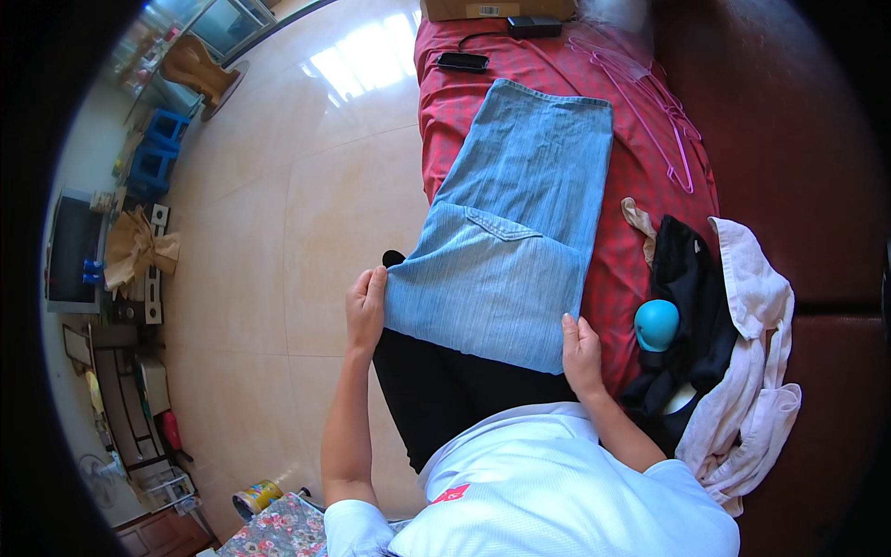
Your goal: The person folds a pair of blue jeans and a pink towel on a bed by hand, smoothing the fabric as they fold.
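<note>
A pair of light-blue denim jeans (pixel 518 181) lies partly folded across a red checked cloth (pixel 619 278). Its hemmed end points away from me, and a stitched pocket shows near the fold. My left hand (pixel 366 299) grips the near left corner of the denim, thumb on top. At the near right corner, my right hand (pixel 582 348) pinches the edge between thumb and fingers. The near edge is stretched between both hands above my black trousers (pixel 452 390).
Pink hangers (pixel 668 132) lie at the far right of the cloth, with a phone-like black device (pixel 463 63) at the far left. Black clothing (pixel 696 278), a turquoise rounded object (pixel 656 325) and white clothing (pixel 759 299) lie to my right. Blue stools (pixel 156 150) stand across the tiled floor (pixel 334 244).
</note>
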Motion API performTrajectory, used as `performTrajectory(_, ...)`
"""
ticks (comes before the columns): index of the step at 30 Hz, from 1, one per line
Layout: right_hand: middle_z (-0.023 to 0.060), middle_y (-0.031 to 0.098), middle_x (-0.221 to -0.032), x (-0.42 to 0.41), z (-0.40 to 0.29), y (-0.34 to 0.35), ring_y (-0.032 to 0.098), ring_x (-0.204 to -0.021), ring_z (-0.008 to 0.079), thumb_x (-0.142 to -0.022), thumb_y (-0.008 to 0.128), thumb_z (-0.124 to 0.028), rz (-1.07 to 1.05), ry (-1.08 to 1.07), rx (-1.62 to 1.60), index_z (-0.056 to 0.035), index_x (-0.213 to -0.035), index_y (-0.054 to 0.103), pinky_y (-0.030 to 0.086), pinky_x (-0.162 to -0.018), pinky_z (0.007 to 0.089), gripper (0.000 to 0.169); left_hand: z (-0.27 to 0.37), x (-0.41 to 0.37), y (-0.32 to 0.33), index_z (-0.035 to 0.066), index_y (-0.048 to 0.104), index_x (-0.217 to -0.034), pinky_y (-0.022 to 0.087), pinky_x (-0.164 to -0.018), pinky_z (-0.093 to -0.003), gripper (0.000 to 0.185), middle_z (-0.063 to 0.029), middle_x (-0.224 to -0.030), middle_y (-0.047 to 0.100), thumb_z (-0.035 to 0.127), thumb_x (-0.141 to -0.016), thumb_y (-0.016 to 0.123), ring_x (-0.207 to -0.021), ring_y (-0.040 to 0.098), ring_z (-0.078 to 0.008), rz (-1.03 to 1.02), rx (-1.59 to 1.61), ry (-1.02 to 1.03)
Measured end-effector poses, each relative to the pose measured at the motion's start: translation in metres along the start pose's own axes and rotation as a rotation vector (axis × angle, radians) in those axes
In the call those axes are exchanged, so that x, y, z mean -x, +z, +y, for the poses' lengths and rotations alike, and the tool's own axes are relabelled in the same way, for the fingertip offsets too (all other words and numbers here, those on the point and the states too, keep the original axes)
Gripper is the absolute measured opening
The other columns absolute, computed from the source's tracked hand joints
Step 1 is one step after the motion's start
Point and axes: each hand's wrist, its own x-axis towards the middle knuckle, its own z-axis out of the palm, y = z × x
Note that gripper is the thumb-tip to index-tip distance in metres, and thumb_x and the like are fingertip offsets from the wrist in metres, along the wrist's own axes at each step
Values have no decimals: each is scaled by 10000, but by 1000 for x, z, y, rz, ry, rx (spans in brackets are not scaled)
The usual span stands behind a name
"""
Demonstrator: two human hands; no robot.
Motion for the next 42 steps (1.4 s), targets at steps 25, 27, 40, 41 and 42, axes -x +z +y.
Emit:
performTrajectory(25,111,584,-707,-73,-27,-26,575,-569,201,-833,569,-143,387,-501,123,-20,-953,514,447,-508,332,180,35,-113,52,94,589,-950,466,-678,-393,226,-130,-865,581,282,-852,512,-768,583,-282,-339,-765,456)
performTrajectory(27,149,573,-966,-62,-24,-42,598,-802,243,-781,580,-50,269,-452,270,-55,-1096,499,483,-657,339,325,48,-114,45,134,558,-1048,470,-721,-387,222,-110,-1003,554,209,-844,508,-843,581,-276,-295,-876,649)
performTrajectory(40,140,295,-1360,-88,-5,-42,251,-1278,327,-600,668,-81,-262,-1154,793,-172,-1281,398,208,-1026,494,738,33,-123,41,164,191,-1373,308,-1014,-359,528,-43,-1413,261,160,-874,365,-1285,290,-213,-890,-1132,1162)
performTrajectory(41,140,304,-1355,-93,-4,-41,260,-1274,328,-598,673,-88,-274,-1164,786,-168,-1278,399,226,-1021,489,738,29,-124,38,161,196,-1370,301,-1019,-366,522,-48,-1415,257,164,-875,361,-1287,286,-218,-913,-1082,1158)
performTrajectory(42,143,312,-1349,-99,-4,-41,277,-1264,329,-600,675,-94,-263,-1172,745,-162,-1271,405,252,-1008,480,727,24,-125,36,158,203,-1366,297,-1019,-369,514,-52,-1416,256,169,-877,359,-1288,284,-221,-902,-1094,1150)
